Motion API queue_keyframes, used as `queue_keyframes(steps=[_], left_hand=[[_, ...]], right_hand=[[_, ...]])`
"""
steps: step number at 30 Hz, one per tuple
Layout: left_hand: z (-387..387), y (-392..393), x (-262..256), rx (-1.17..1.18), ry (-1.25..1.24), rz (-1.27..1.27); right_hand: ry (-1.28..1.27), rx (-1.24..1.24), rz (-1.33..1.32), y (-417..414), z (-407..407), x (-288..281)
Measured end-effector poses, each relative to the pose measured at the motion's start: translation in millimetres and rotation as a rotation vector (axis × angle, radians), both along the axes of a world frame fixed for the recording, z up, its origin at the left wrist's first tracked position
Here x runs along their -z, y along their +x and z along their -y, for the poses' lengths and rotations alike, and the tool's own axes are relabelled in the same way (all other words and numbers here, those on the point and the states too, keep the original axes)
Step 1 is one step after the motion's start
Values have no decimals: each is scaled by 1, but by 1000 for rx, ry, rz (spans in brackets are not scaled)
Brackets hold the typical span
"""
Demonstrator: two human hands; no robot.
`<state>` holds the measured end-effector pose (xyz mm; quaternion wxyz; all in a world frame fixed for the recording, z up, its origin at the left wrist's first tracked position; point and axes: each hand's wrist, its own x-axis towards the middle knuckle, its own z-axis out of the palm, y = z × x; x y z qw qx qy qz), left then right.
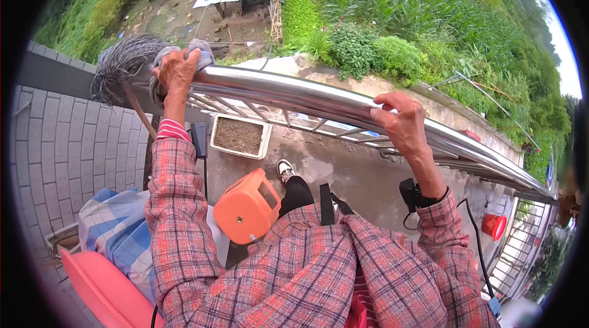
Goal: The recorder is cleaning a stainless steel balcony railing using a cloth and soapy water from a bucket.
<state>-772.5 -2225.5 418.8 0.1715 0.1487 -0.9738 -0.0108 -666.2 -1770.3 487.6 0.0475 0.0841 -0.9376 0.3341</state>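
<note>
My left hand (pixel 176 70) is closed on a grey cloth (pixel 201 52), which wraps over the left end of a shiny metal railing (pixel 285 87). Just left of it, a grey string mop head (pixel 124 61) rests with its wooden handle pointing down. Toward the right, my right hand (pixel 400 118) is at the railing's top tube, with fingers bent and thumb and fingertips near or on the metal. No object shows in that hand; whether it grips the tube cannot be told.
Below the railing are a white planter box of soil (pixel 264 144), an orange plastic stool (pixel 244 208) and my foot. A red bucket (pixel 494 226) stands right. A pink basin (pixel 99 286) and blue-white checked cloth (pixel 119 231) lie lower left, by a tiled wall (pixel 78 144).
</note>
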Motion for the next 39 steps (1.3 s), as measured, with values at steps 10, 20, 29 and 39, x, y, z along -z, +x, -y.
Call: queue_keyframes(steps=[10,20,29,39], left_hand=[[-438,96,-1,527,135,-263],[-714,152,-7,833,71,-336],[-726,149,12,840,-114,-274],[-928,206,9,1109,-75,-305]], right_hand=[[-216,501,66,178,-166,62],[-169,698,89,263,-258,73],[-105,959,97,314,-329,117],[-79,928,171,336,-448,143]])
